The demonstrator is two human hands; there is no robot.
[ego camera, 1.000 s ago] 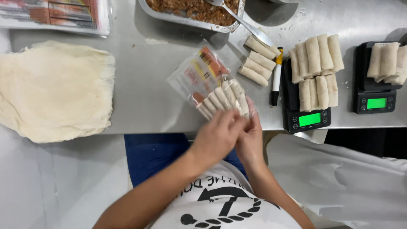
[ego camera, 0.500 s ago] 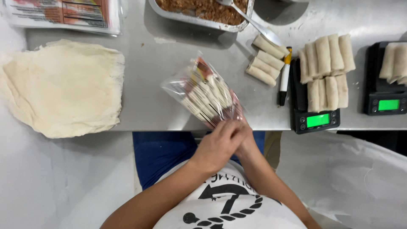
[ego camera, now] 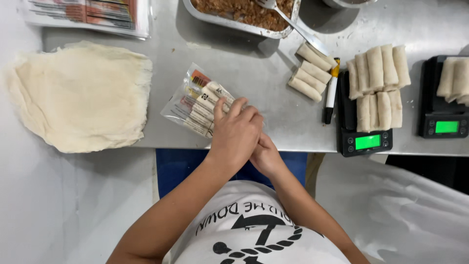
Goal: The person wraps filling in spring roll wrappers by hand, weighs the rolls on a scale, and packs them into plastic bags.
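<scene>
A clear printed plastic bag (ego camera: 195, 103) filled with pale spring rolls lies flat near the steel table's (ego camera: 244, 73) front edge. My left hand (ego camera: 235, 133) rests on top of the bag's near end, fingers spread over the rolls. My right hand (ego camera: 263, 157) sits just under and behind the left one at the table edge; its fingers are hidden, so what it grips is unclear.
A stack of pale wrapper sheets (ego camera: 80, 95) lies at the left. A foil tray of brown filling (ego camera: 244, 12) with a spoon (ego camera: 298, 27) stands at the back. Loose rolls (ego camera: 310, 72), a marker (ego camera: 331, 92) and two black scales (ego camera: 366, 139) (ego camera: 442, 124) loaded with rolls are at the right.
The bag of rolls has moved left and been laid flat on the table. My left hand now presses on top of it, and both hands have shifted left with it.
</scene>
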